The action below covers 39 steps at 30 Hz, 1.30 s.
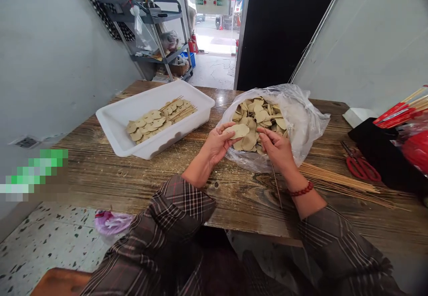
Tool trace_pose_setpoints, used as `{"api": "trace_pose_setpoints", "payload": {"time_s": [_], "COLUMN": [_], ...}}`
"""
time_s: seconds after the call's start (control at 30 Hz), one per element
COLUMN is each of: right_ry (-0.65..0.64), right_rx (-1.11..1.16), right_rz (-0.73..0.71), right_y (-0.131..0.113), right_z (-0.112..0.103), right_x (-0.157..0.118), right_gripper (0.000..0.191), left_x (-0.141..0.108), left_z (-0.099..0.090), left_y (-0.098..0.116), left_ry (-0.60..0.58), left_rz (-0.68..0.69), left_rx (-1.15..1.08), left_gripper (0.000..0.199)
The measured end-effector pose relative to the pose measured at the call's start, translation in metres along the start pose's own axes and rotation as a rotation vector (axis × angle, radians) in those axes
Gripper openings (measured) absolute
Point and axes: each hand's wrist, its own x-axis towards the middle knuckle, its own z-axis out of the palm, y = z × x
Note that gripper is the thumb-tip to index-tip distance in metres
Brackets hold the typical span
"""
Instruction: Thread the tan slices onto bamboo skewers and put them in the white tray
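My left hand (219, 143) pinches a flat beige slice (239, 131) between thumb and fingers, over the near left edge of an open clear plastic bag (306, 122). Many similar slices (261, 113) lie heaped in that bag. My right hand (274, 146) is closed around a thin wooden skewer (277, 187), whose lower end slants down toward the table edge. A small gap separates the right fingertips from the held slice. To the left, a white plastic tub (147, 153) contains skewered slices (150, 124) laid in rows.
Loose skewers (341, 180) lie on the wooden table (133, 180), right of the bag. Red-handled scissors (363, 166) rest beside a black container (377, 135) at the right. A grey cart (150, 19) stands beyond the table near the doorway.
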Motion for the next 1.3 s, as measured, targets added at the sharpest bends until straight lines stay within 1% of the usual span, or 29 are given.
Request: {"api": "trace_pose_setpoints", "payload": {"time_s": [0.07, 0.17, 0.27, 0.43, 0.8, 1.03, 1.17, 1.3], "right_ry": [-0.051, -0.163, -0.251, -0.34, -0.362, -0.336, -0.321, -0.308], "right_rx": [0.031, 0.036, -0.012, -0.122, -0.169, -0.153, -0.148, -0.176], "right_rz": [-0.025, -0.062, -0.076, -0.104, -0.068, -0.03, -0.008, -0.015], "right_y": [-0.008, -0.017, -0.02, -0.022, -0.015, -0.007, -0.006, -0.008], "right_z": [0.004, 0.012, 0.019, 0.023, 0.025, 0.026, 0.027, 0.026], "right_x": [-0.005, -0.014, -0.022, -0.024, -0.021, -0.02, -0.019, -0.018], "right_gripper": [0.049, 0.049, 0.05, 0.049, 0.047, 0.046, 0.046, 0.045], "left_x": [0.001, 0.001, 0.0, -0.001, -0.001, 0.0, 0.001, 0.002], "left_z": [-0.001, -0.001, -0.001, 0.001, 0.002, 0.001, -0.001, -0.002], "left_y": [0.0, 0.001, 0.001, 0.002, -0.001, -0.003, -0.005, -0.006], "left_ry": [0.029, 0.067, 0.085, 0.078, 0.042, 0.015, 0.032, 0.057], "left_rz": [0.033, 0.068, 0.071, 0.071, 0.072, 0.098, 0.113, 0.138], "left_rx": [0.021, 0.044, 0.05, 0.073, 0.049, 0.035, 0.051, 0.076], "left_gripper": [0.03, 0.023, 0.019, 0.022, 0.026, 0.026, 0.028, 0.028]}}
